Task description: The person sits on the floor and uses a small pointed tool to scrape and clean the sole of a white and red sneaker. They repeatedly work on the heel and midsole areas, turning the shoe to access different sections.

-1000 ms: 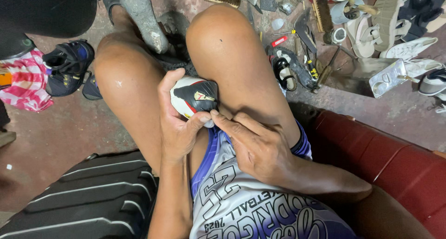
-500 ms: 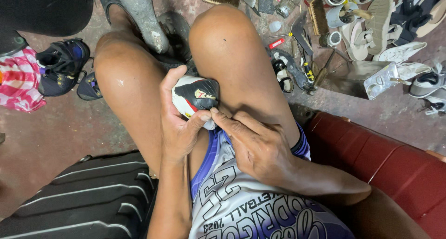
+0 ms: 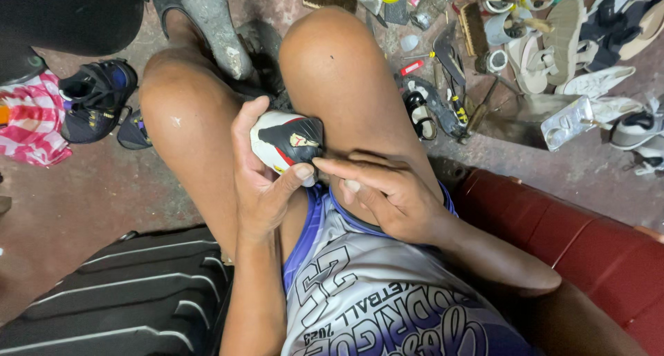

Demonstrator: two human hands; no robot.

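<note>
A black, white and red sneaker [image 3: 289,140] is wedged heel-up between my bare knees. My left hand [image 3: 259,179] wraps around its heel, thumb pressed at the lower edge. My right hand [image 3: 384,190] lies against my right thigh, its fingertips touching the shoe's lower rim next to my left thumb. Most of the shoe is hidden between my legs. Whether the right hand holds any small thing I cannot tell.
A red padded seat [image 3: 595,252] is under me at right. A black striped case [image 3: 117,294] lies lower left. Several shoes, sandals, brushes, cans and tools [image 3: 526,44] litter the floor at top right. A dark sneaker [image 3: 97,96] and a pink checked cloth [image 3: 31,121] sit at left.
The hands stay on the sneaker with barely any motion; the view has shifted slightly.
</note>
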